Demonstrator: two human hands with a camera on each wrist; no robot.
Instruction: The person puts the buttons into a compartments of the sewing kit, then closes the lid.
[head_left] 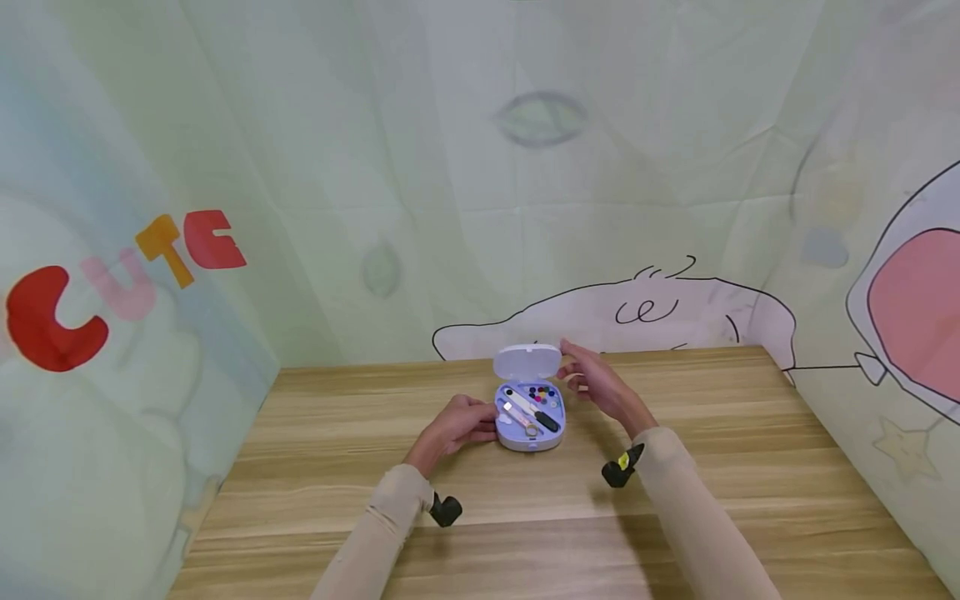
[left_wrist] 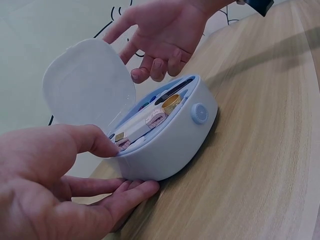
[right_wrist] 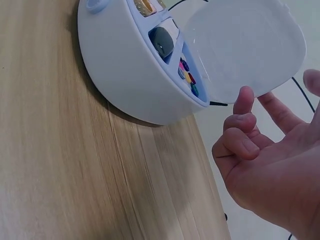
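Observation:
On the table stands a small pale-blue and white sewing box (head_left: 531, 445), its translucent lid (head_left: 527, 364) raised at the back. Inside lie a black-handled tool (head_left: 547, 421), a gold thimble (left_wrist: 171, 103), a folded pinkish tape measure (left_wrist: 156, 117) and small colourful pieces (right_wrist: 188, 76). My left hand (head_left: 459, 423) holds the box's left side, thumb on the rim and fingers low against the wall. My right hand (head_left: 596, 383) is at the lid's right edge, fingers loosely bent. In the right wrist view, its index finger (right_wrist: 281, 114) passes behind the lid.
The wood-grain table (head_left: 330, 517) reaches back to a printed fabric backdrop (head_left: 322, 167) close behind the box. More fabric hangs along the left and right sides. Each sleeved wrist carries a small black camera (head_left: 446, 510).

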